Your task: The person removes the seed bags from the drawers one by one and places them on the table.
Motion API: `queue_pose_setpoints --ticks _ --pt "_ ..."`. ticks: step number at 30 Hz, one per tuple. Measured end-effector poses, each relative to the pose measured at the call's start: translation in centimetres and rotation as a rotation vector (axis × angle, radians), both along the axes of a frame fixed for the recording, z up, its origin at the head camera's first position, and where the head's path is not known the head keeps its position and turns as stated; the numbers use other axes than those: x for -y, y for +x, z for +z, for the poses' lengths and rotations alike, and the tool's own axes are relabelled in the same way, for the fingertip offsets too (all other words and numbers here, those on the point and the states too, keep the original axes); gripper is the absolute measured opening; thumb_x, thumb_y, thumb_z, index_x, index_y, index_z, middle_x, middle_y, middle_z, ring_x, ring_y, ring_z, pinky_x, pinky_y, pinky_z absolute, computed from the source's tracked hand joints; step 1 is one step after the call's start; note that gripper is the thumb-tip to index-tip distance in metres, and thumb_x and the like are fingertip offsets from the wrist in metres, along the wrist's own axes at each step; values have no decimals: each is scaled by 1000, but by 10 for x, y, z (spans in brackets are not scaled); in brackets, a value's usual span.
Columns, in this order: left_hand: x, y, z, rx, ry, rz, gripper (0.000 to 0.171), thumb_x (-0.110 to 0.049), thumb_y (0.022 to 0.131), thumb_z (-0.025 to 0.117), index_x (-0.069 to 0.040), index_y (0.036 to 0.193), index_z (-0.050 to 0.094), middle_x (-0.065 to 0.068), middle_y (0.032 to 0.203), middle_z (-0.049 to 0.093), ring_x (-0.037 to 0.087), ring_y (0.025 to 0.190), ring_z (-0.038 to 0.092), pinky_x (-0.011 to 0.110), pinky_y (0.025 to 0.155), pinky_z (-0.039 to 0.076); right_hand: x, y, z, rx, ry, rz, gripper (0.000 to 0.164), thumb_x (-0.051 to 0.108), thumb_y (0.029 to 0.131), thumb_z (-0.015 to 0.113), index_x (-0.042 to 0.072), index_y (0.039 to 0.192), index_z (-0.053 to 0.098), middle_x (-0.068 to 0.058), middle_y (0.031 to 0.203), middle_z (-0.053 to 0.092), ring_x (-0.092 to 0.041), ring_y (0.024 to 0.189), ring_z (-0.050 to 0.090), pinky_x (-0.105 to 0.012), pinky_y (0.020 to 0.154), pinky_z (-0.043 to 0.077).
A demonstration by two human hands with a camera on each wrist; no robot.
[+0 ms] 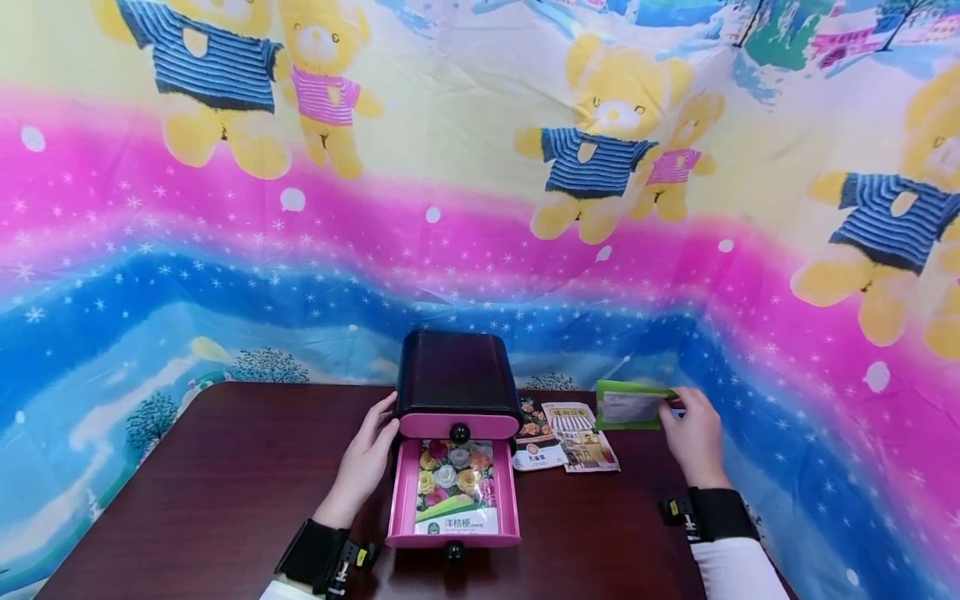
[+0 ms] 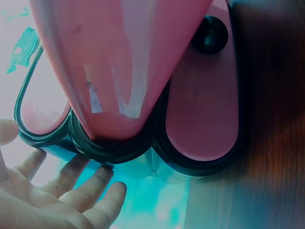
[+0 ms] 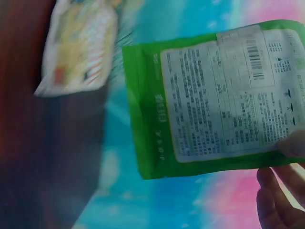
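Note:
A black drawer box [image 1: 453, 371] with pink drawer fronts stands on the table. Its middle drawer [image 1: 403, 504] is pulled out, and a seed packet with flower pictures [image 1: 453, 487] lies inside. My left hand [image 1: 362, 458] rests against the left side of the box; in the left wrist view its fingers [image 2: 90, 188] are spread along the black edge. To the right, above the table, my right hand [image 1: 695, 437] pinches a green seed packet [image 1: 632, 407] at its right end. The packet's printed back with a barcode [image 3: 253, 58] shows in the right wrist view.
Two more packets lie right of the box: a dark one with orange flowers [image 1: 536, 433] and a pale one with a striped awning [image 1: 581, 437]. A patterned cloth [image 1: 480, 208] hangs behind the dark wooden table [image 1: 240, 467] and along its right side.

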State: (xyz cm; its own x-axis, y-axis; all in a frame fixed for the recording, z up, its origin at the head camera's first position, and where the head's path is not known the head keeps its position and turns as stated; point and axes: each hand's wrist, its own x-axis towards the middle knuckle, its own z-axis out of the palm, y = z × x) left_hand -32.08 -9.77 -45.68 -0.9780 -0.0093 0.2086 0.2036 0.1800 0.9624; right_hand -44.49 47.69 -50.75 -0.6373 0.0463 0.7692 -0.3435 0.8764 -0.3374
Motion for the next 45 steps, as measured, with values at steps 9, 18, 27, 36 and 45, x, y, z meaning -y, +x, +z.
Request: queue_pose_setpoints --ticks 9,18,27,36,45 --pt "-3 1 1 9 -12 2 49 -26 111 42 -20 159 35 19 154 44 38 145 40 59 114 37 61 64 65 98 -54 -133 15 -6 93 66 -9 108 67 -29 109 62 -44 96 62 -52 82 52" --pt "-3 3 1 3 -3 6 48 -26 111 43 -20 159 35 19 153 45 38 144 42 58 113 38 42 57 33 92 -21 -91 12 -10 90 66 -4 100 67 -24 101 63 -41 92 59 -54 77 48" --pt "-3 3 1 -8 -4 7 49 -25 111 43 -20 159 34 17 154 44 37 144 41 59 114 38 25 65 22 369 58 -17 22 -11 90 66 1 108 69 -25 110 67 -45 102 62 -58 83 50" --pt "-3 2 1 -9 -26 27 49 -26 111 44 -21 159 35 17 153 46 36 144 42 58 113 39 13 64 15 564 193 -53 23 -9 90 65 0 109 73 -28 110 63 -44 96 60 -49 71 50" --pt "-3 4 2 -2 -32 29 50 -27 111 45 -22 159 35 16 154 46 37 144 42 58 113 39 6 61 11 728 204 -61 30 -9 92 51 -3 113 71 -29 113 65 -38 91 60 -48 73 49"
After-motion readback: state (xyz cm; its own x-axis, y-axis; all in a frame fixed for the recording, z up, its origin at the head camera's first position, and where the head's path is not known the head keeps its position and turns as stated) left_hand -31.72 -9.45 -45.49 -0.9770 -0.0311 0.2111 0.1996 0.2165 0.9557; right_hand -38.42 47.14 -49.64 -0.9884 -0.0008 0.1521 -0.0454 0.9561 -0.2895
